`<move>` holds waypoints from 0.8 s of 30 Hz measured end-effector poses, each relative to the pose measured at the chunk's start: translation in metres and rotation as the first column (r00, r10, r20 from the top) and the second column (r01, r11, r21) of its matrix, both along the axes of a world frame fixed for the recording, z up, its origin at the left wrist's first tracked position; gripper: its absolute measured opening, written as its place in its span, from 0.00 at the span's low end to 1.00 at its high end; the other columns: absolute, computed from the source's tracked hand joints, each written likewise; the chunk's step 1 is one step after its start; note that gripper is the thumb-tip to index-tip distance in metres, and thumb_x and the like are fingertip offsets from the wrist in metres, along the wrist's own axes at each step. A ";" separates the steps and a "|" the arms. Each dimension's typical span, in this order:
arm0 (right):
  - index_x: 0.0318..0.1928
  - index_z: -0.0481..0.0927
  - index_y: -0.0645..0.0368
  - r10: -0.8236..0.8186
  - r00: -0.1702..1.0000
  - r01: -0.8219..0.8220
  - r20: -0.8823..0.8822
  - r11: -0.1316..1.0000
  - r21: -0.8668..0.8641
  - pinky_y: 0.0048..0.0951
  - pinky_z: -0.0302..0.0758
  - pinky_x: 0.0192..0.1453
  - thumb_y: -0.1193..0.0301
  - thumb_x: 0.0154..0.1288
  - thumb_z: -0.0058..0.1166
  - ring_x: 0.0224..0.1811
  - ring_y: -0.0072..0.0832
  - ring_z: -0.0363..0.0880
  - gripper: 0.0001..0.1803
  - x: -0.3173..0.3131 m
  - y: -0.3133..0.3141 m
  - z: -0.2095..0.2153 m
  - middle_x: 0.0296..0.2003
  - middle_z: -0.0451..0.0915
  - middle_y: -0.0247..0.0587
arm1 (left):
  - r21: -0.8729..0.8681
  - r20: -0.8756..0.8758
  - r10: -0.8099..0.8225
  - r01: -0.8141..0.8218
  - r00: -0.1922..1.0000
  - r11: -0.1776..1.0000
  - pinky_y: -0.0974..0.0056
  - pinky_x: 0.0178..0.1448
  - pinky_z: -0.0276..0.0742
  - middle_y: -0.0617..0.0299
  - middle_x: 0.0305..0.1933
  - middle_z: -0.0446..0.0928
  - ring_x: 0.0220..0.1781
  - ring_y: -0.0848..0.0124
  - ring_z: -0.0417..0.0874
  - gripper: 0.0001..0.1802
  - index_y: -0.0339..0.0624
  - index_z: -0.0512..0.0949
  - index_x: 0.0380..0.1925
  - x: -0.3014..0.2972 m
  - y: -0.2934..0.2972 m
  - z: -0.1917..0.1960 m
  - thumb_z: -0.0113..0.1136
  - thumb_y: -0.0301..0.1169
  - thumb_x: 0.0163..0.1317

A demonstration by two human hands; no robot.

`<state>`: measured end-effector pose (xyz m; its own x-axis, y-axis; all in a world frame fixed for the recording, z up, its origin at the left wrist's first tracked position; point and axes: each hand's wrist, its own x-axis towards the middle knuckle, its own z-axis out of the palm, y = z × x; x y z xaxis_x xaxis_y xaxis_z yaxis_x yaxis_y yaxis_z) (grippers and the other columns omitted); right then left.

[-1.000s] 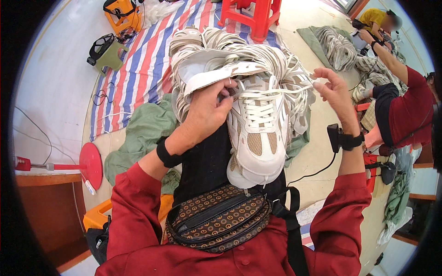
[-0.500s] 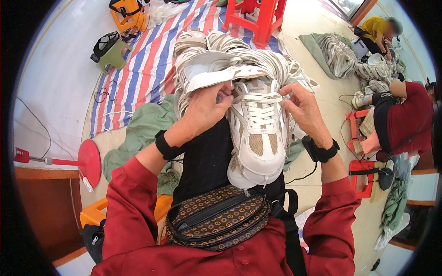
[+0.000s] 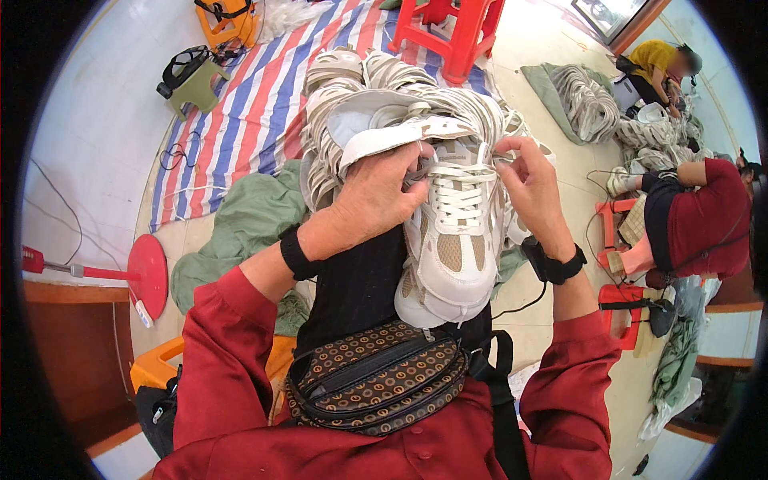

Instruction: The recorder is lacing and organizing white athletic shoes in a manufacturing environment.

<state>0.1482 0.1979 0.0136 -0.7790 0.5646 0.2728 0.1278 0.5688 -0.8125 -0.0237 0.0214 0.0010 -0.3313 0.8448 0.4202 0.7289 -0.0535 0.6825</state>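
A white and beige sneaker upper (image 3: 458, 268), toe toward me, lies over my black-trousered lap. White laces (image 3: 458, 196) criss-cross its front. My left hand (image 3: 382, 192) is bent over the upper's left lacing edge, thumb and index finger beside the top lace row; its other fingertips are hidden. At the right lacing edge my right hand (image 3: 530, 186) pinches with thumb and index finger at the end of the top lace row. Just beyond my hands, a pale flap of another upper (image 3: 376, 144) rests against a thick stack of similar uppers (image 3: 336, 92).
A striped sheet (image 3: 240, 120) covers the floor ahead, with a red stool (image 3: 454, 48) at its far edge. Green cloth (image 3: 240, 216) lies left of my legs; a patterned waist bag (image 3: 380, 380) sits at my waist. Two people sit right, near more uppers (image 3: 588, 104).
My left hand has shifted right and turned, its back now facing up more, with thumb and index finger wider apart. My right hand has risen slightly at the lacing edge.
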 end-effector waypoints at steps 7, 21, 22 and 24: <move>0.39 0.74 0.63 0.019 0.993 -0.023 0.120 0.999 0.028 0.24 0.69 0.31 0.75 0.59 0.58 0.25 0.20 0.69 0.09 0.012 -0.011 -0.012 0.28 0.73 0.36 | -0.091 -0.076 0.055 -0.062 0.996 0.994 0.61 0.28 0.70 0.58 0.19 0.73 0.21 0.67 0.73 0.09 0.36 0.76 0.26 0.003 0.008 -0.008 0.61 0.31 0.55; 0.34 0.73 0.64 -0.033 0.986 0.102 -0.166 0.900 0.424 0.33 0.71 0.28 0.81 0.58 0.52 0.22 0.36 0.74 0.03 -0.002 -0.023 -0.024 0.23 0.73 0.45 | 0.191 -0.243 0.073 -0.026 0.967 0.981 0.50 0.29 0.66 0.49 0.19 0.70 0.21 0.50 0.73 0.06 0.36 0.70 0.22 0.006 0.014 -0.005 0.53 0.25 0.56; 0.33 0.73 0.64 -0.042 0.982 0.117 -0.183 0.898 0.425 0.33 0.71 0.28 0.81 0.57 0.52 0.21 0.35 0.74 0.03 -0.001 -0.023 -0.025 0.23 0.73 0.45 | 0.203 -0.251 0.088 -0.036 0.964 0.979 0.50 0.29 0.67 0.49 0.19 0.70 0.21 0.50 0.73 0.06 0.36 0.70 0.22 0.007 0.014 -0.005 0.54 0.24 0.56; 0.33 0.73 0.64 -0.051 0.979 0.132 -0.198 0.897 0.423 0.32 0.71 0.27 0.82 0.56 0.53 0.21 0.35 0.73 0.04 -0.001 -0.023 -0.026 0.23 0.73 0.45 | 0.213 -0.258 0.103 -0.047 0.961 0.976 0.50 0.29 0.67 0.49 0.19 0.70 0.22 0.50 0.73 0.06 0.36 0.70 0.23 0.009 0.012 -0.004 0.54 0.24 0.56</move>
